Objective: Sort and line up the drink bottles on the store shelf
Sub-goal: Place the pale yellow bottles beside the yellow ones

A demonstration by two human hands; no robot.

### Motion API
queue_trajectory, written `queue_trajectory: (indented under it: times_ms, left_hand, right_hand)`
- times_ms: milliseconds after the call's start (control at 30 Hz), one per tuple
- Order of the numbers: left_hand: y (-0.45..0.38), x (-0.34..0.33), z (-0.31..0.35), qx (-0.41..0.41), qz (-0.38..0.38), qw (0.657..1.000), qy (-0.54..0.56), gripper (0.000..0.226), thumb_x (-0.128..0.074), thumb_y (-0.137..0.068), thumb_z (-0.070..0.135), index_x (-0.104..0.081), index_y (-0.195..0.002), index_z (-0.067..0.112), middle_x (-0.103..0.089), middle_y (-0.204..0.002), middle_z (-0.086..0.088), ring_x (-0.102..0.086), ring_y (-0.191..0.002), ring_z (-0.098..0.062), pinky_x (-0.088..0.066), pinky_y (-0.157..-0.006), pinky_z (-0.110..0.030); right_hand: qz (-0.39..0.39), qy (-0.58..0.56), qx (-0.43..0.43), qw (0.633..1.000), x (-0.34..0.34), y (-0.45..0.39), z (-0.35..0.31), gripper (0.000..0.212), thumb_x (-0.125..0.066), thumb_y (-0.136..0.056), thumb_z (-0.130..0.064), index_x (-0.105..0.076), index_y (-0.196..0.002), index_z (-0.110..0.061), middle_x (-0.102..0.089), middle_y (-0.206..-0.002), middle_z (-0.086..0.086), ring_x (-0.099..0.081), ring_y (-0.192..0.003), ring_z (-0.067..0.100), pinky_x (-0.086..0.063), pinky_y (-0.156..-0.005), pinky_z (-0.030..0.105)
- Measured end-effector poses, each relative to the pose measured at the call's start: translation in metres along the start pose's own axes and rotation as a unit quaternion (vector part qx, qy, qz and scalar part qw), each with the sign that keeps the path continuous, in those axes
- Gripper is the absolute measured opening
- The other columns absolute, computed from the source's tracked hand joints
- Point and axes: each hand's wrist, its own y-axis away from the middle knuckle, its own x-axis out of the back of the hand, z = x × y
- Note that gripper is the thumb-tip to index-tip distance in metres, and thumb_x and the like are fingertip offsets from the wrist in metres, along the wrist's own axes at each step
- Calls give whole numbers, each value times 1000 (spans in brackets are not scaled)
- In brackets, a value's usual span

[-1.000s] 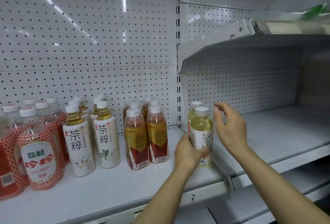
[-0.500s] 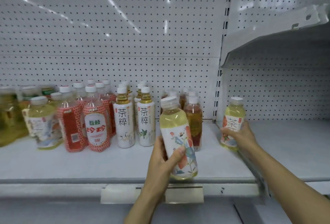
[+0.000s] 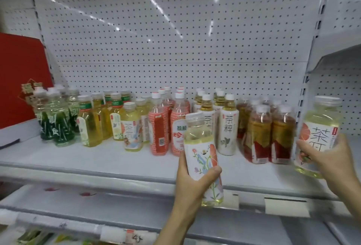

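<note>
My left hand (image 3: 192,183) grips a pale yellow tea bottle with a flowered white label (image 3: 202,153), held in front of the shelf edge. At the right, my right hand (image 3: 330,163) holds a second pale tea bottle (image 3: 317,137) of the same kind. On the white shelf (image 3: 88,158) stand rows of bottles: green ones (image 3: 56,121) at the left, yellow tea bottles (image 3: 91,121), a matching pale flowered bottle (image 3: 131,127), red-patterned lychee bottles (image 3: 159,125), white-labelled tea bottles (image 3: 228,125) and red-brown tea bottles (image 3: 271,133).
A white pegboard wall (image 3: 166,49) backs the shelf. A red box (image 3: 21,76) stands at the far left. A lower shelf with price tags (image 3: 134,237) runs below. Another shelf bay (image 3: 336,53) adjoins at the right.
The view has swung left along the shelf. Both hands have lifted their pale tea bottles off the right end and carried them leftward; the right-hand bottle is now raised off the shelf.
</note>
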Motion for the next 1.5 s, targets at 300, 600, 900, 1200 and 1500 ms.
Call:
queue_trajectory:
  times_ms: [300, 600, 900, 1200, 1500]
  left_hand:
    - [-1, 143, 24, -24, 50, 998, -44, 75, -83, -47, 45, -55, -113, 26, -73, -90, 3, -72, -77, -12, -57, -66, -25]
    - [-31, 220, 35, -52, 108, 991, -67, 66, -82, -50, 49, -54, -108, 32, -72, -93, 5, -72, -86, -18, -60, -73, -35]
    - [-62, 275, 48, -73, 129, 982, -118, 65, -88, -66, 29, -52, -120, 27, -72, -103, -1, -72, -91, -21, -60, -75, -39]
    - [-124, 331, 56, -70, 56, 985, -145, 59, -81, -78, 16, -48, -125, 22, -70, -105, 1, -71, -88, -14, -58, -69, -27]
    - [-157, 360, 37, -28, -30, 990, -132, 62, -81, -79, 19, -45, -129, 26, -70, -112, 1, -71, -96, -16, -60, -72, -32]
  right_hand:
    - [-38, -53, 14, 998, -84, 113, -48, 61, -79, -74, -3, -44, -123, -12, -58, -93, -4, -58, -82, 14, -50, -78, 42]
    - [-167, -122, 30, 978, -194, 170, -63, 61, -82, -71, -2, -48, -116, -24, -66, -99, -3, -66, -84, 10, -52, -71, 24]
    - [-302, -141, 65, 940, -308, 204, -81, 69, -86, -69, -14, -47, -124, -25, -65, -111, -7, -64, -98, -2, -55, -84, 21]
    - [-265, -101, 28, 958, -394, 215, -92, 71, -90, -63, -21, -50, -119, -32, -65, -113, -8, -64, -102, 6, -55, -76, 17]
    - [-220, -61, -7, 974, -417, 221, -83, 67, -84, -73, -26, -51, -131, -28, -63, -123, -4, -62, -109, 6, -53, -97, 37]
